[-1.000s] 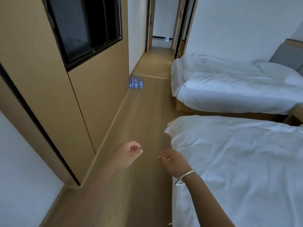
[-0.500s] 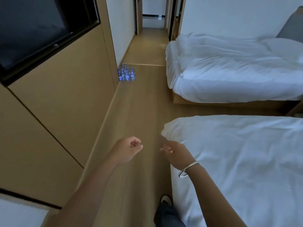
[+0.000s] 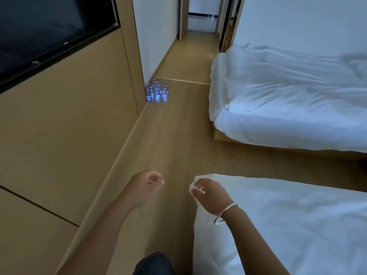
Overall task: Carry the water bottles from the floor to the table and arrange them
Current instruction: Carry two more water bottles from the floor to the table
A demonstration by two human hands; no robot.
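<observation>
Several small clear water bottles [image 3: 156, 94] with blue labels stand upright in a tight cluster on the wooden floor, against the corner of the left wall, far ahead of me. My left hand [image 3: 144, 187] hangs in front of me over the floor, fingers loosely curled, holding nothing. My right hand [image 3: 210, 195], with a silver bangle on its wrist, is beside the corner of the near bed, also loosely curled and empty. Both hands are far from the bottles. No table is in view.
A wood-panelled wall [image 3: 69, 116] with a dark screen [image 3: 39, 32] runs along the left. The near bed [image 3: 288, 225] and the far bed [image 3: 288, 96], both white, line the right, leaving a floor aisle between. A corridor [image 3: 198, 46] opens beyond the bottles. My dark-trousered knee [image 3: 153, 262] shows below.
I have walked forward along the aisle, so the bottles are nearer and larger. Both hands keep the same loose, empty pose in front of me.
</observation>
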